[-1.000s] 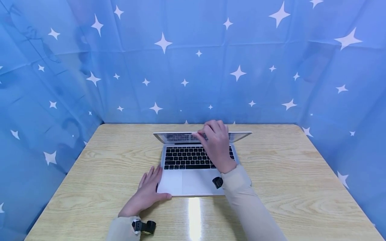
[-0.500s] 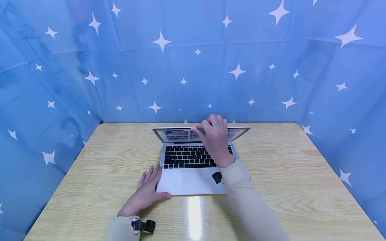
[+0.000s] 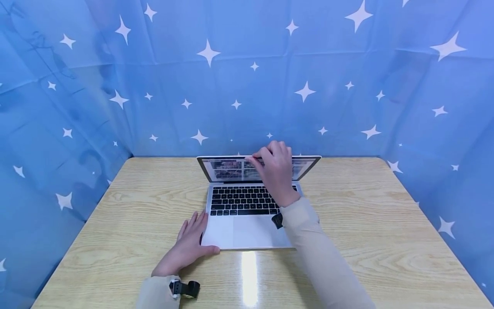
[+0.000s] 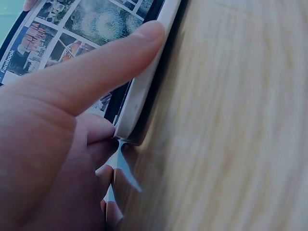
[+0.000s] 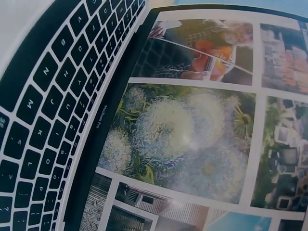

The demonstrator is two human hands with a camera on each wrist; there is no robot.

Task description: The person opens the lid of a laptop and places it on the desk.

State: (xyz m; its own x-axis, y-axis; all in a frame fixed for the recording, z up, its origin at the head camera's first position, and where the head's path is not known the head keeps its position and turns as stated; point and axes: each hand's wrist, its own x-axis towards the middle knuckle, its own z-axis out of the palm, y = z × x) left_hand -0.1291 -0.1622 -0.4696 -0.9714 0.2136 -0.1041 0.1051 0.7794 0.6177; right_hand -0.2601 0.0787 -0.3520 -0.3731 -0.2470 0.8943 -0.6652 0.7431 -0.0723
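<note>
A silver laptop lies on the wooden table with its lid raised steeply behind the black keyboard. At the lid's top edge, thumb and fingers of my right hand pinch the rim right of its middle. My left hand braces the base at the front left corner, straight fingers along the side and straight thumb on the front edge. The left wrist view has that thumb lying across the edge. Several photos fill the lit screen in the right wrist view, where my right hand is out of sight.
The light wood table extends to both sides of the laptop. A blue curtain with white stars hangs behind and beside it. Black bands with small devices are on both wrists. A bright light streak reflects off the tabletop in front.
My right hand has raised the laptop lid's top edge up and back, so more of the screen shows. My left hand has stayed at the base's front left corner.
</note>
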